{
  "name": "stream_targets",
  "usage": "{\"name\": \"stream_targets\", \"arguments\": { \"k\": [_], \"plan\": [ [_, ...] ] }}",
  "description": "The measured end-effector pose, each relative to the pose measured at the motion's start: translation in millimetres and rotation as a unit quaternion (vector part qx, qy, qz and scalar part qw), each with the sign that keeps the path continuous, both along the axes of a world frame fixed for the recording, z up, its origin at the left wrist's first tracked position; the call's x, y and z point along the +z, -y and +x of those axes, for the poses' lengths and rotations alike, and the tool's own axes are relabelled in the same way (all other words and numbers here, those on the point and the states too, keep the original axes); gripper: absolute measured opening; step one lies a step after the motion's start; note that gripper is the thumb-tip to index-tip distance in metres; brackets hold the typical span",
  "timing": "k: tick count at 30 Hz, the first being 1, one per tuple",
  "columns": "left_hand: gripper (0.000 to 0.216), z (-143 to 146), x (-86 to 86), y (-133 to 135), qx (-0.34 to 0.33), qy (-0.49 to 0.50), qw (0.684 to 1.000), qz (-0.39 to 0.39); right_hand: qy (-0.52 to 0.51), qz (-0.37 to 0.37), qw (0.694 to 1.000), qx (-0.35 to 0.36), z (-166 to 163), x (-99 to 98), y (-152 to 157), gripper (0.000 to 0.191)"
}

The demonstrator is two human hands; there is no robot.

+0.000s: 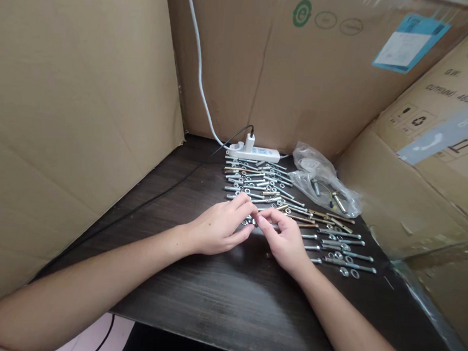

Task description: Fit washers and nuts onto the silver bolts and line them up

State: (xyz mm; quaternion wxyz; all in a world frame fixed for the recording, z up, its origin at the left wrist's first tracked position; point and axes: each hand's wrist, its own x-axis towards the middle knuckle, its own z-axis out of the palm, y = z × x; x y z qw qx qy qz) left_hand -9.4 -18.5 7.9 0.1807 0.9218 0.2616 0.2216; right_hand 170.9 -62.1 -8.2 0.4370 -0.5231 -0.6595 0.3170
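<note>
My left hand [227, 225] is closed, thumb and fingertips pinched around a small shiny metal piece [253, 221] that looks like a nut. My right hand [284, 239] meets it fingertip to fingertip, its thumb and forefinger pressed together; what they pinch is hidden. Both hands hover low over the near side of the laid-out hardware. Beyond them lie rows of silver bolts [244, 189], with rings and nuts among them. To the right of my right hand are more long bolts [351, 265], brass-coloured sleeves [341, 223], a loose washer [355, 274] and a nut [344, 272].
A white power strip [260, 154] with a plugged-in charger [249, 143] stands behind the rows. Right of it lies a clear plastic bag [319, 177] with metal parts inside. A black cable [150, 196] crosses the dark table [223, 300]. Cardboard walls [236, 61] enclose three sides.
</note>
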Motion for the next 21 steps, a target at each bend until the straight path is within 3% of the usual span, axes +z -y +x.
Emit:
{"name": "stream_targets", "arguments": {
  "k": [21],
  "plan": [
    [0.023,0.4,0.6,-2.4,0.01,-0.039,0.999,0.021,0.007,0.011,0.999,-0.03,0.2,-0.9,0.3,0.023]
  ]
}}
